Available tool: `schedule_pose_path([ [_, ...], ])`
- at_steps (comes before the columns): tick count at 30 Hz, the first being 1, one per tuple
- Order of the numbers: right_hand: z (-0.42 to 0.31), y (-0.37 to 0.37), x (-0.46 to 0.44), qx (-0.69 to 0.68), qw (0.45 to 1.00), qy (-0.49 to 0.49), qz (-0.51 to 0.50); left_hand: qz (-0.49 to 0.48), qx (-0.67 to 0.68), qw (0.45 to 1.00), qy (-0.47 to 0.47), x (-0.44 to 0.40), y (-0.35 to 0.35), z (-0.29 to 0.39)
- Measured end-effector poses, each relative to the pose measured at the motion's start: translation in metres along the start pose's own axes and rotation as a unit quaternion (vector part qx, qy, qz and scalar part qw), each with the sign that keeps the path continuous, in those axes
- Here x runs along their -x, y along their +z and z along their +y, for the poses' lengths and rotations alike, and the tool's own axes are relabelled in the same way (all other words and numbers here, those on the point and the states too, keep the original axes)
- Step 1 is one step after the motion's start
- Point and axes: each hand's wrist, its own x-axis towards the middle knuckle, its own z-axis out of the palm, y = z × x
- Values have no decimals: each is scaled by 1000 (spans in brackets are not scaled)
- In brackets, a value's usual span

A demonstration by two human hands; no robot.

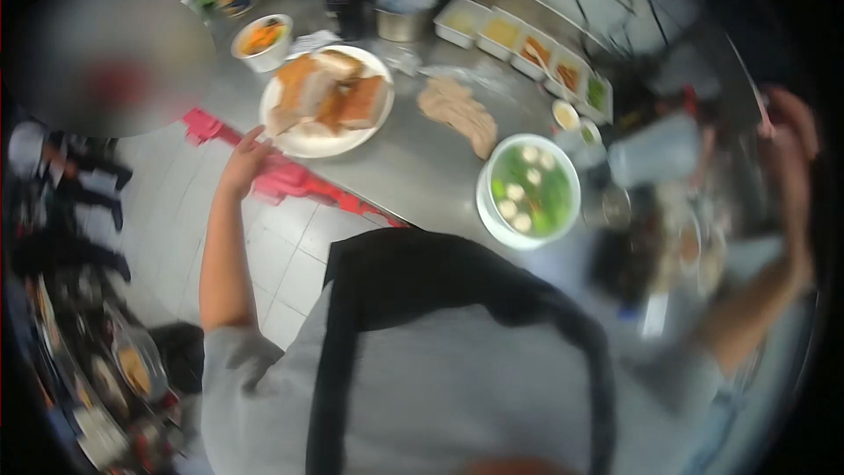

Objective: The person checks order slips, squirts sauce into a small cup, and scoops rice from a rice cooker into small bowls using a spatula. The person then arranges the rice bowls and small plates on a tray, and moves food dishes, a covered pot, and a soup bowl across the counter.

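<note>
My left hand [249, 161] is at the left rim of a white plate [309, 151], fingers stretched toward the rim; whether they touch it is unclear. On the plate lie large browned pieces of roast meat [321, 98]. At the far right my right hand [789, 127] is raised and blurred, its fingers wrapped around the handle end of what looks like a cleaver [740, 57], with a broad dark blade and a bright edge. In front of my body stands a white bowl [573, 202] of green soup with several pale balls [522, 222] and leaves.
A beige crumpled cloth [459, 112] lies on the steel counter [400, 163]. Behind it are several white condiment containers [501, 32] and a cup of orange food [262, 38]. A clear pitcher [655, 149] stands right. Red-pink bars [294, 180] run along the counter's left edge; people [66, 167] stand beyond.
</note>
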Motion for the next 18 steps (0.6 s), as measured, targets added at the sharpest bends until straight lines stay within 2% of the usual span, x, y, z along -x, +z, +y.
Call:
schedule_pose_path([
  [2,-13,65,45,-79,975,146,-145,-19,25,999,-5,-11,10,-3],
  [3,-22,92,59,-73,949,180,-249,-21,42,999,-7,-15,15,-5],
  [4,-7,124,89,-101,944,174,-261,-3,57,998,8,-19,22,-10],
  [6,6,181,137,-155,885,312,-308,49,86,994,41,-24,26,-17],
  [7,5,204,159,-244,798,467,-293,38,95,994,40,-33,19,-29],
  [9,22,266,225,-326,739,539,-239,-26,128,991,29,-39,12,-35],
  [10,18,287,244,-366,728,539,-211,-60,145,987,23,-42,11,-37],
  [11,16,312,265,-455,693,536,-161,-54,109,992,36,-42,10,-36],
  [12,6,325,271,-522,644,549,-108,-37,-16,998,45,-43,8,-35],
  [13,-2,337,272,-586,598,545,-41,84,-297,950,47,-49,1,-49],
  [14,0,353,277,-569,601,561,-27,47,-96,983,150,-51,11,-58],
  [16,-29,327,234,-495,609,620,10,-53,122,982,137,-56,17,-70],
  [18,-21,348,247,-526,620,581,39,-112,217,963,111,-52,28,-85],
])
